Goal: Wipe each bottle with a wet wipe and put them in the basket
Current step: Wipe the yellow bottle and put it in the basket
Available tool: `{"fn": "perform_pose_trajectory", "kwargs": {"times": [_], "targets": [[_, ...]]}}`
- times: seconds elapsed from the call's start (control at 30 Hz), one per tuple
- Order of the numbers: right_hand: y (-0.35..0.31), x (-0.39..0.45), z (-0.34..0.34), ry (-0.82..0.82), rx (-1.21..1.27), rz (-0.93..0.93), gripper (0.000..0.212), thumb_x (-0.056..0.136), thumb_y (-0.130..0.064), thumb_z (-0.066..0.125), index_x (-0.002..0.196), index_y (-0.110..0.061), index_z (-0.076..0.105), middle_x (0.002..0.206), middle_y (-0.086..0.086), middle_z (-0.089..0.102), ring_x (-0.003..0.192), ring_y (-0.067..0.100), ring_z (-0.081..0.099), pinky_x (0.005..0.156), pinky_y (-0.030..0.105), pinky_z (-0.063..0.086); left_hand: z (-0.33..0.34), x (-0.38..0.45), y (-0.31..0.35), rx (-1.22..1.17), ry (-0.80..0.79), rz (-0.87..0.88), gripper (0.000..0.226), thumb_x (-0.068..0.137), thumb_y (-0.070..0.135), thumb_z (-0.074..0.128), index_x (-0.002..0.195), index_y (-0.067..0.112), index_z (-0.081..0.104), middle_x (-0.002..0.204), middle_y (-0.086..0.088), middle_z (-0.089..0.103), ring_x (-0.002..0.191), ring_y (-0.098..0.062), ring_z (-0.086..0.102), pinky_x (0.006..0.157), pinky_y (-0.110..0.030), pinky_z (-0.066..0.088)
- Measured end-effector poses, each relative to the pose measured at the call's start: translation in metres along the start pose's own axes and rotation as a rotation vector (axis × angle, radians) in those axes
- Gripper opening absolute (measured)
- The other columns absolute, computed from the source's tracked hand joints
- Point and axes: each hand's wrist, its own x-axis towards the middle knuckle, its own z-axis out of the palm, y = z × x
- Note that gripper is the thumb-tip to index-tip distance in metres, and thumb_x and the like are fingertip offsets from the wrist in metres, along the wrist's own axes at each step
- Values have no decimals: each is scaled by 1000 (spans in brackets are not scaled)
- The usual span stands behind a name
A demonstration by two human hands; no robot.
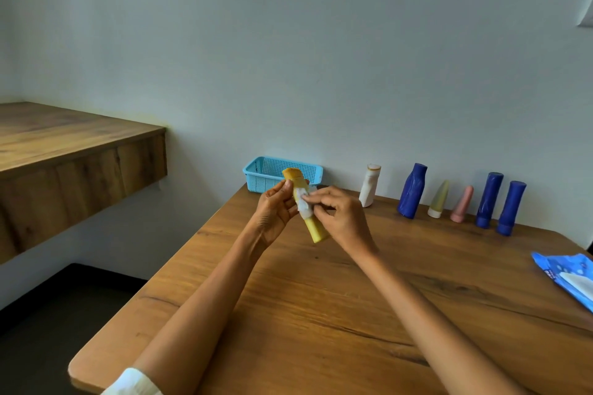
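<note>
From the head camera, both forearms reach forward and slightly inward over the wooden surface [321, 314], meeting above its far left part. The left hand [276, 212] is raised with the palm turned toward the right, thumb up along the near side of a yellow bottle [316, 228] and fingers curled round its upper part, gripping it. The bottle is held clear of the surface, tilted, its orange cap end up and away and its base pointing down toward the person. The right hand [340, 218] comes in from the right with knuckles up, fingers bent, pinching a crumpled white wet wipe [303, 204] against the bottle's middle.

Just behind the hands, at the far edge by the wall, sits the light blue basket [269, 175]; whether it holds anything cannot be told. To its right a row stands along the back: a white bottle [369, 186], a large blue bottle [412, 191], a pale yellow-green tube [439, 199], a pink tube [462, 204] and two more blue bottles [489, 200] side by side. A blue wipes packet [560, 269] lies at the right edge.
</note>
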Motion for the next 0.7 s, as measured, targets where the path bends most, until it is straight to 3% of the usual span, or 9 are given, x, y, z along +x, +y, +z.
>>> {"fn": "perform_pose_trajectory", "kwargs": {"times": [0.17,0.27,0.4,0.53,0.7], "targets": [[7,21,-3,48,27,180,20,80,-3,66,98,-10,73,93,2,70,79,7,61,67,3,43,5,-2,-2,6,-29,-24,29,84,21,55,107,4,62,96,-10,72,87,-19,70,80,-33,58],[-3,27,3,53,51,130,22,80,-2,66,99,-10,73,96,2,70,83,1,60,73,5,45,6,-2,1,-28,-24,1,25,85,20,54,104,5,62,92,-7,73,83,-16,70,74,-29,58],[-3,2,-1,-83,25,-12,21,77,-2,69,96,-11,74,99,1,69,92,7,63,81,15,50,-1,-3,10,-50,7,54,27,84,21,53,105,4,57,92,-8,71,80,-17,69,70,-29,58],[10,-2,-15,-80,51,127,23,78,2,67,97,-10,73,98,-1,69,90,9,64,77,22,55,2,-3,6,-68,17,41,32,82,19,54,110,2,57,106,-15,66,90,-23,69,81,-35,56],[-8,18,-5,-14,9,91,23,81,-3,65,102,-10,71,102,3,69,91,11,63,77,20,52,5,-2,7,-82,-14,72,26,85,21,53,104,4,59,99,-13,68,85,-19,69,75,-30,58]]}}
